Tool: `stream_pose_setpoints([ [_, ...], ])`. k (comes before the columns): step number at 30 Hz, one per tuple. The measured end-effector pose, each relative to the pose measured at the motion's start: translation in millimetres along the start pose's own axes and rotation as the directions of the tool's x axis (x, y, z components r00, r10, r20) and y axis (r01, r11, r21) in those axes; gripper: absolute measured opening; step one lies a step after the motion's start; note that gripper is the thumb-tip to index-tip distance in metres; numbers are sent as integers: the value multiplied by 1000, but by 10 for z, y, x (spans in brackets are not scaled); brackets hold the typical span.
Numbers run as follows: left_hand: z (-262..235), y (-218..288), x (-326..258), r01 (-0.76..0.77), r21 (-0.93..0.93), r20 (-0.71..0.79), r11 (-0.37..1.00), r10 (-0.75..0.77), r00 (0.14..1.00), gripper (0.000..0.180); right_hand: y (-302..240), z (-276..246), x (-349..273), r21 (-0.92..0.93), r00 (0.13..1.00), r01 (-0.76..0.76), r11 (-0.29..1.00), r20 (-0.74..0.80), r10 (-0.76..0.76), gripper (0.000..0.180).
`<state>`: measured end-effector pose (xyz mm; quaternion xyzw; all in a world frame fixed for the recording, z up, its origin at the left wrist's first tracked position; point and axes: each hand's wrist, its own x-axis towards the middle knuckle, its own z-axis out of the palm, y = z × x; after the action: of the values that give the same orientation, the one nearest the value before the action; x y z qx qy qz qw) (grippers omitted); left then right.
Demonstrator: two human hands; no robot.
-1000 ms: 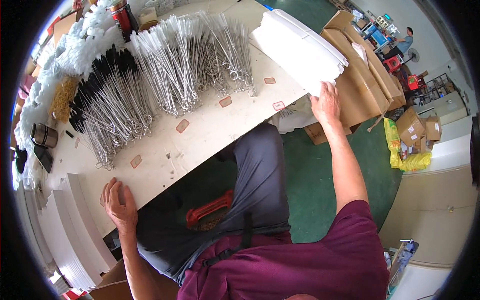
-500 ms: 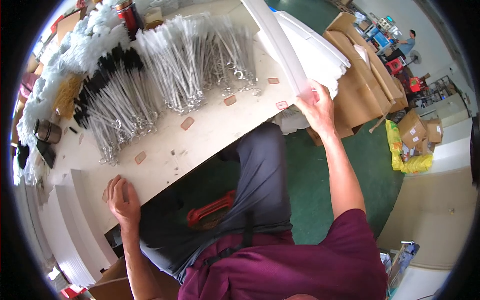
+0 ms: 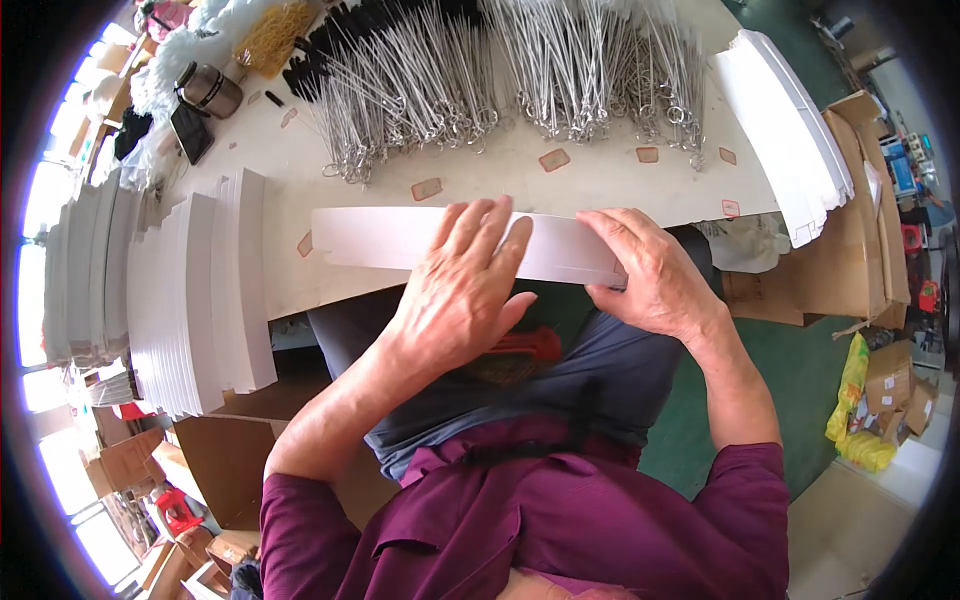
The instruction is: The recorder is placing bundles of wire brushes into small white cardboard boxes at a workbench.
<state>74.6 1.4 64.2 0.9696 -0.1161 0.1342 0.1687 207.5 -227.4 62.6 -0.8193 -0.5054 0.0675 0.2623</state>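
We see the left hand (image 3: 455, 290) lying flat, fingers spread toward 12 o'clock, pressing the long white card strip (image 3: 390, 238) on the counter (image 3: 610, 175) edge. The right hand (image 3: 650, 270) curls around its 3 o'clock end, gripping it.

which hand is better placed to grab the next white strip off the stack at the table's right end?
Right, probably. The right hand grips the right end of the white strip lying at the table's near edge, closest to the stack of white strips. The left hand lies flat on the strip's middle, farther away.
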Motion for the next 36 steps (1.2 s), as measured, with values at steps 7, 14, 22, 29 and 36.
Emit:
stream_pose_setpoints([
  [7,128,-88,161,-59,-62,84,996,64,994,73,-20,149,69,-23,995,102,994,9,-102,69],
  [14,227,-124,137,22,-21,133,1000,-19,991,69,-64,174,123,-190,977,115,975,-156,-145,65],
  [22,245,-202,98,4,112,18,994,-6,1000,66,-122,498,-52,-55,934,-116,992,-346,90,54],
  [29,295,-236,7,-23,181,19,983,20,1000,64,-281,667,16,482,894,-244,842,-225,388,47],
  [36,316,-296,-96,-59,193,17,979,56,998,65,-235,524,34,782,866,-311,539,0,500,34],
])
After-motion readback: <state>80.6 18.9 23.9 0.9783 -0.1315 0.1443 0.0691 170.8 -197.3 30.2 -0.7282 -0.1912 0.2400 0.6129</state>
